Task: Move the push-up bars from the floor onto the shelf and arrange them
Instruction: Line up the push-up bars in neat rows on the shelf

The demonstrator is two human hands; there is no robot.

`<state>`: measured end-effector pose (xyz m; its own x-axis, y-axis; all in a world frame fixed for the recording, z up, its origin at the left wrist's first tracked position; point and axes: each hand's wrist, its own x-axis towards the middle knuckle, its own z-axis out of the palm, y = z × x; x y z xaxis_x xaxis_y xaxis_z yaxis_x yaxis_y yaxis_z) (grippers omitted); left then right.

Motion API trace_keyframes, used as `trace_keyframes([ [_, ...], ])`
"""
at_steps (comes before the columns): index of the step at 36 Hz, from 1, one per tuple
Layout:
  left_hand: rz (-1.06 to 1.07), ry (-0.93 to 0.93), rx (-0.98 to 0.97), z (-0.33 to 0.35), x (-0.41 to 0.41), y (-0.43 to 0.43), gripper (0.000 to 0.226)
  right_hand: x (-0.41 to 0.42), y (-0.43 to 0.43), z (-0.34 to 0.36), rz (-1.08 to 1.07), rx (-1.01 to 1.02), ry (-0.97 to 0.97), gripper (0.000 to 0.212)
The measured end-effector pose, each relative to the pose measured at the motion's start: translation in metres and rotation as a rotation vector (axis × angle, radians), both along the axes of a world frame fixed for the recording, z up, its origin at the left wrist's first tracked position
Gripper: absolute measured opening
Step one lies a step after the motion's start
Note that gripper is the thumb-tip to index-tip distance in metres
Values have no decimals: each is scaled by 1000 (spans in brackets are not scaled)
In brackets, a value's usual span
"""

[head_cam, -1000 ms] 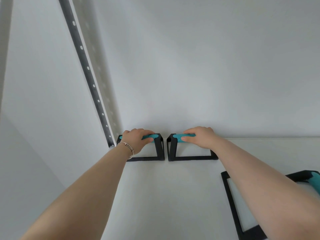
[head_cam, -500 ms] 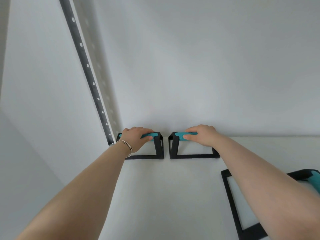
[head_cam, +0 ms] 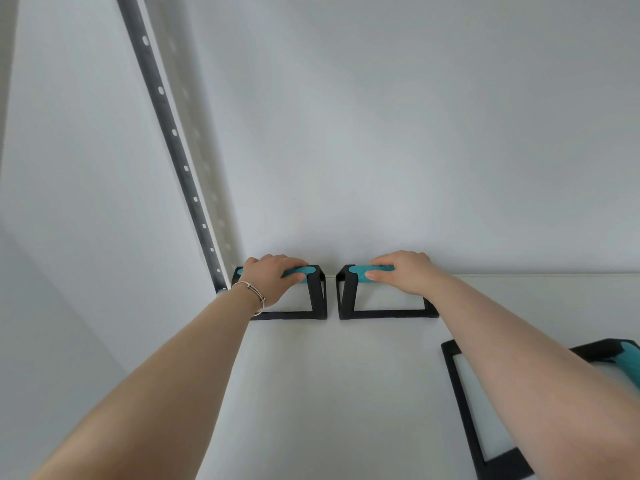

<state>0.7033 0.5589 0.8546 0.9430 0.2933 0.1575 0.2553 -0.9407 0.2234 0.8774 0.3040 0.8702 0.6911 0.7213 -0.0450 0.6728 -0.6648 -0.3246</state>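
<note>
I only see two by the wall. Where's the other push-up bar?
In the head view, the third push-up bar sits on the shelf at the lower right, partly hidden under the right forearm.

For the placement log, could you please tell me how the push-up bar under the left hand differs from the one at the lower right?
The left push-up bar stands at the shelf's back; the lower-right push-up bar sits nearer the front. The left hand holds the former's grip; the latter is untouched. Both have black frames and teal grips.

black push-up bars (head_cam: 317, 299) upright on shelf (head_cam: 329, 393) (teal handles)
</note>
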Motion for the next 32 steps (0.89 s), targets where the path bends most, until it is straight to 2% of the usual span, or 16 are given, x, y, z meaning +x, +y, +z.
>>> trace_keyframes([
  [19, -2, -5, 14, 0, -1, -4, 31, -8, -1, 1, -10, -21, -36, 48],
  [29, 23, 60, -4, 7, -1, -8, 32, -16, -2, 4, -36, -69, -97, 47],
  [32, 42, 107, 20, 14, -2, -15, 32, -22, -2, 7, -98, -91, -96, 56],
])
